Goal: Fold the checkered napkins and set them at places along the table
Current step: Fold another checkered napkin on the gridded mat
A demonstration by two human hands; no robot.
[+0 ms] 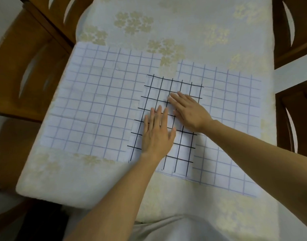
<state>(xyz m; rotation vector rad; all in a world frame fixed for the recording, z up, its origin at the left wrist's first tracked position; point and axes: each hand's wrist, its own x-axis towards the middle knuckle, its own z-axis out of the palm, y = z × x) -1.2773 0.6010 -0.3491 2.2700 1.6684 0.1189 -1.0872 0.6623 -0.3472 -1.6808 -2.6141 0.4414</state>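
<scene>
A white napkin with a black grid (pixel 182 153) lies folded into a tall rectangle in the middle of the table. It overlaps two spread napkins with pale blue grids, a left one (pixel 95 105) and a right one (pixel 230 119). My left hand (pixel 157 133) lies flat on the lower left part of the black-grid napkin, fingers straight and pointing away from me. My right hand (pixel 189 110) presses flat on its upper middle, fingers pointing up and left. Neither hand grips the cloth.
The table carries a cream tablecloth with gold flower prints (pixel 135 23). Wooden chairs stand on the left side (pixel 33 54) and the right side (pixel 295 105). The table's near left corner (pixel 27 188) is rounded.
</scene>
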